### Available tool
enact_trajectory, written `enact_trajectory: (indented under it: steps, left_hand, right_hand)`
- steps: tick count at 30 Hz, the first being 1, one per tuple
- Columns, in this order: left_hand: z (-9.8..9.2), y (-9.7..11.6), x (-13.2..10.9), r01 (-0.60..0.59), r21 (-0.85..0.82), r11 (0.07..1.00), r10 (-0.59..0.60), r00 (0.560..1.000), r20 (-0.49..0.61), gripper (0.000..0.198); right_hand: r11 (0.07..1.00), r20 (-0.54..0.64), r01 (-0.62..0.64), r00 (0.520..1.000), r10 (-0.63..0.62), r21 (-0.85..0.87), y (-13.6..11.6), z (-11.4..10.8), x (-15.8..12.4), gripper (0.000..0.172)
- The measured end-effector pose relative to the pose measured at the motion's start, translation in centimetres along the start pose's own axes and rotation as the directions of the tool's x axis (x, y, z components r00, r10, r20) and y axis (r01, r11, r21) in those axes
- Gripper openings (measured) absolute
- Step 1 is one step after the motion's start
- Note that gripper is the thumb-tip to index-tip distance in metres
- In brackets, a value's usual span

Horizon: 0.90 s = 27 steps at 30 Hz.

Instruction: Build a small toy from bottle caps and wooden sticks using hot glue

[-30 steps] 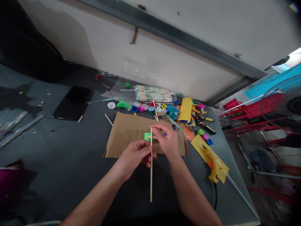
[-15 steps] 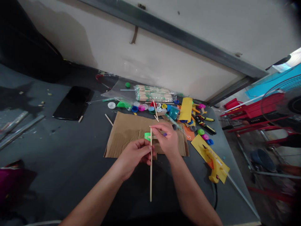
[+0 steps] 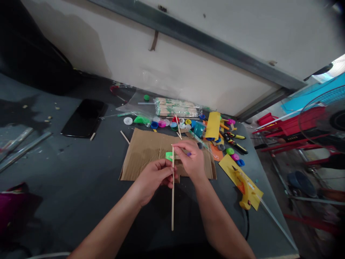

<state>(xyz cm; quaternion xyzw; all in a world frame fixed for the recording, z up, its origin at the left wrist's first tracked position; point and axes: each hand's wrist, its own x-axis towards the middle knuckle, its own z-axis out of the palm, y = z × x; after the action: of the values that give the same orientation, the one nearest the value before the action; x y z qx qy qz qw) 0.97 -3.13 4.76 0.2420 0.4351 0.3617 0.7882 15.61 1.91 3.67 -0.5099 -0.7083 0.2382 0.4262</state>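
Observation:
A thin wooden chopstick (image 3: 173, 205) points toward me between my hands. My left hand (image 3: 156, 176) pinches it around its middle with thumb and fingers. At the far tip, my right hand (image 3: 190, 158) closes thumb and forefinger on the same stick. Behind the stick a bright green plastic piece (image 3: 169, 155) shows, with a short light stick reaching right from it toward a small purple piece (image 3: 189, 154); the right hand partly hides these. Beneath and beyond the hands lies a sheet of brown cardboard (image 3: 145, 147).
Several colourful bottle caps (image 3: 154, 125) lie behind the cardboard, near a plastic-wrapped bundle of chopsticks (image 3: 176, 107). On the right, a yellow glue gun (image 3: 244, 194) rests on a yellow card (image 3: 228, 163), with pliers (image 3: 234, 142) farther back. A black phone (image 3: 83, 118) lies left.

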Motion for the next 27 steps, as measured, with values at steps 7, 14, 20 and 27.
enact_trajectory:
  steps: [7, 14, 20, 27]
  left_hand:
    - [0.0, 0.0, 0.0, -0.001, -0.01, 1.0, 0.001, 1.0, -0.007, 0.016]
    - [0.0, -0.2, -0.2, -0.041, 0.032, 0.999, 0.041, 0.999, -0.008, 0.015]
    - [0.2, 0.5, -1.2, -0.158, 0.25, 0.955, 0.188, 0.977, -0.103, 0.01]
    - [-0.1, 0.8, -2.3, -0.247, 0.485, 0.839, 0.327, 0.941, -0.088, 0.013]
  right_hand:
    - [1.0, -0.008, 0.017, 1.0, -0.017, 0.025, 0.0, 0.0, 0.0, 0.01]
    - [0.999, -0.022, 0.007, 1.0, -0.006, 0.037, -0.5, -0.4, -0.1, 0.01]
    - [0.993, -0.045, 0.029, 0.999, -0.024, 0.116, -2.0, -2.0, -0.2, 0.011]
    - [0.995, -0.045, 0.028, 0.999, -0.024, 0.095, -2.6, -4.5, -1.9, 0.01]
